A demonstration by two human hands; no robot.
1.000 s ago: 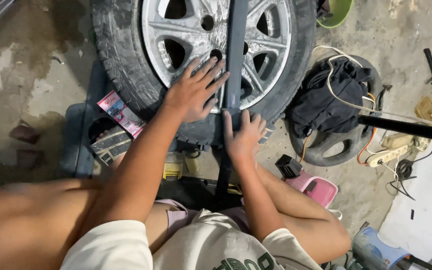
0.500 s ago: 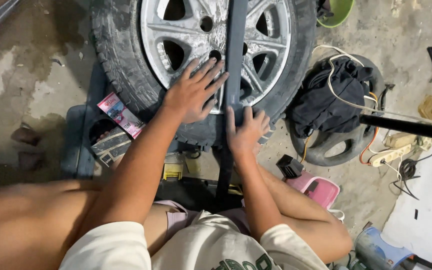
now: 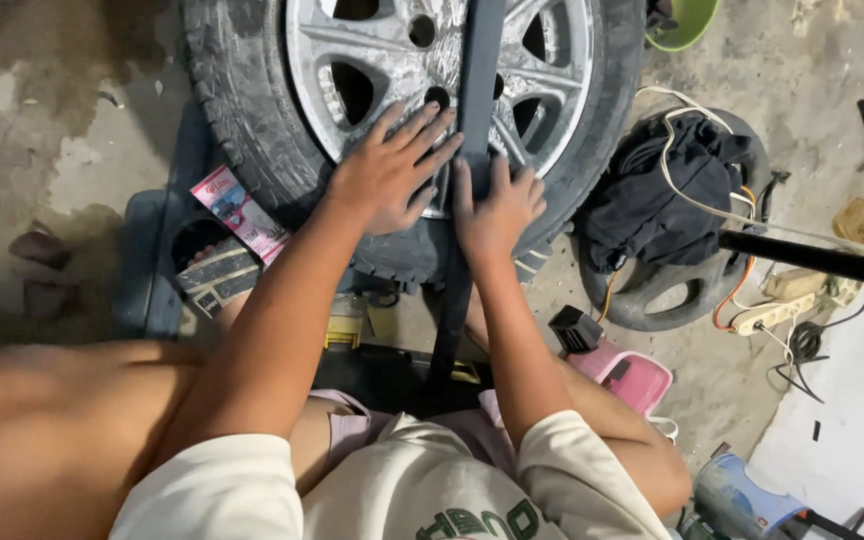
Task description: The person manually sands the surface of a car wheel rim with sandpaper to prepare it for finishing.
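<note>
A car wheel lies flat in front of me, a black tyre point(image 3: 237, 90) around a silver alloy rim point(image 3: 392, 50). A long dark metal bar point(image 3: 479, 70) runs from my lap up over the wheel's middle. My left hand point(image 3: 387, 172) rests flat on the rim's near edge, fingers spread, just left of the bar. My right hand point(image 3: 495, 205) presses on the tyre sidewall, fingers apart, with the bar passing under or beside its index finger. Neither hand closes around anything.
A dark cloth point(image 3: 672, 175) lies on a smaller tyre point(image 3: 652, 295) at right, with a white cord over it. A black tube point(image 3: 812, 258), a power strip point(image 3: 782, 305), a pink stool point(image 3: 620, 372), a green bowl point(image 3: 687, 25) and a pink packet point(image 3: 242, 212) lie around on the concrete floor.
Both hands stay on the wheel near the bar. The right hand has shifted slightly up onto the tyre; the view has barely moved.
</note>
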